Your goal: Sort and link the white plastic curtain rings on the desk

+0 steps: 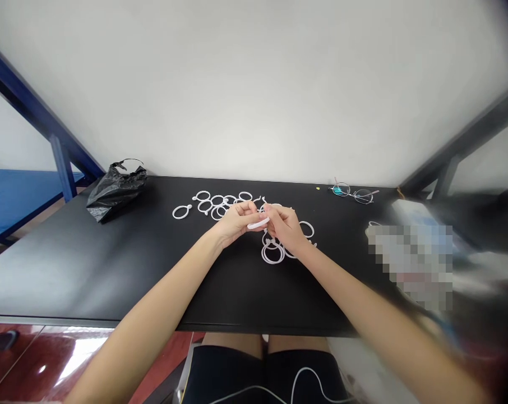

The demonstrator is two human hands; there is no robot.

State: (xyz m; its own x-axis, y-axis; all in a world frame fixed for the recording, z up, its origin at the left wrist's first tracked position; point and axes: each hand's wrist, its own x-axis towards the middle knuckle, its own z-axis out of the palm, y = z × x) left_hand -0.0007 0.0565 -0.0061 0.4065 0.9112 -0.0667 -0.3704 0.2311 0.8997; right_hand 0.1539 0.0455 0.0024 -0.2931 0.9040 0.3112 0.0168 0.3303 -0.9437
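Both hands, left hand (237, 220) and right hand (284, 225), pinch one white plastic ring (258, 225) at frame centre, fingers clamped on its rim. The ring looks light, thin, springy; grip opposite edges.

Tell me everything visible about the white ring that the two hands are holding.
The white ring looks like thin, smooth plastic. It shows nearly edge-on, as a short pale band lying almost level, above the black table. The left hand pinches its left end and the right hand its right end; fingers hide the rest. More white rings lie below and behind it.
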